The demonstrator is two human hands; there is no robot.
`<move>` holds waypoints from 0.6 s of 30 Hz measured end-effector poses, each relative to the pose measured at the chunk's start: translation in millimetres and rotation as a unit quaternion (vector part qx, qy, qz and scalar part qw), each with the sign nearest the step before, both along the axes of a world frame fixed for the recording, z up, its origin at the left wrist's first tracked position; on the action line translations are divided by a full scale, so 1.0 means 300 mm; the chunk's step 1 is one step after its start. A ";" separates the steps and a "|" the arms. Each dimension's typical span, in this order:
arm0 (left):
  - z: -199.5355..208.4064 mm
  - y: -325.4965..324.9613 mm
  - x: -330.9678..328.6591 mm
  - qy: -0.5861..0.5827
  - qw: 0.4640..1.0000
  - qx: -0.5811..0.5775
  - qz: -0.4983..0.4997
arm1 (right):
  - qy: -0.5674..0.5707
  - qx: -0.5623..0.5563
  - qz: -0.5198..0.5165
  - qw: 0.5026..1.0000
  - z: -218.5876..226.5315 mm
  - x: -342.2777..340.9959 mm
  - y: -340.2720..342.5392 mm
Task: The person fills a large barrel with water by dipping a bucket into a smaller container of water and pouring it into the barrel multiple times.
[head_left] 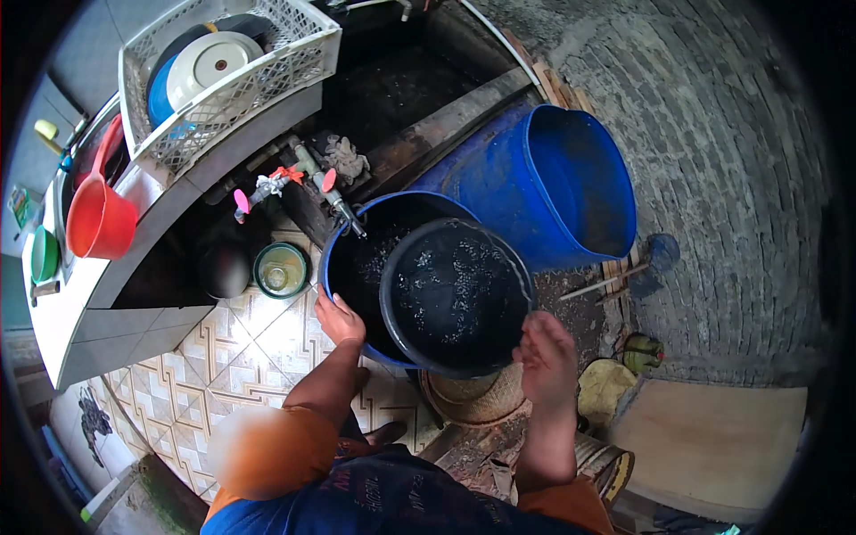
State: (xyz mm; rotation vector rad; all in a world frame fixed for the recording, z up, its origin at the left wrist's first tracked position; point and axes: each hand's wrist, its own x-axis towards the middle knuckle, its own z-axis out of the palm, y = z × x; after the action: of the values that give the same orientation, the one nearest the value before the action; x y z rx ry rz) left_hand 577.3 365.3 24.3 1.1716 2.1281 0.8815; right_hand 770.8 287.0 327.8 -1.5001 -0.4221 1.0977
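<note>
A round black tub (459, 303) of dark liquid with white bubbles overlaps the mouth of a blue barrel (332, 254), covering much of its right side. My left hand (341, 321) is closed on the barrel's near left rim. At the tub's right edge, my right hand (546, 352) has its fingers curled at the rim, slightly blurred. Bubbles also show on the dark surface inside the barrel. Just above the barrel's far left rim is a metal tap (343, 210); another tap with a pink handle (241, 201) is farther left.
A second blue barrel (499, 178) lies on its side at the right. On the left counter are a red dipper (101, 218) and a white crate (294, 64) of dishes. A green-rimmed bowl (281, 270) sits on the tiles. A wooden board (713, 441) lies at lower right.
</note>
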 end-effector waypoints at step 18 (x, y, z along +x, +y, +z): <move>-0.002 -0.345 0.000 -0.030 0.985 0.022 -0.168 | -0.018 0.009 -0.191 0.981 0.204 0.090 -0.907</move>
State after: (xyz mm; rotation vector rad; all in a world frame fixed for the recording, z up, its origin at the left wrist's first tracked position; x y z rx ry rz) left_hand 577.2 261.7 23.5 1.4531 1.7999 0.8004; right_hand 797.7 14.8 389.1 -1.5094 -0.1578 0.7620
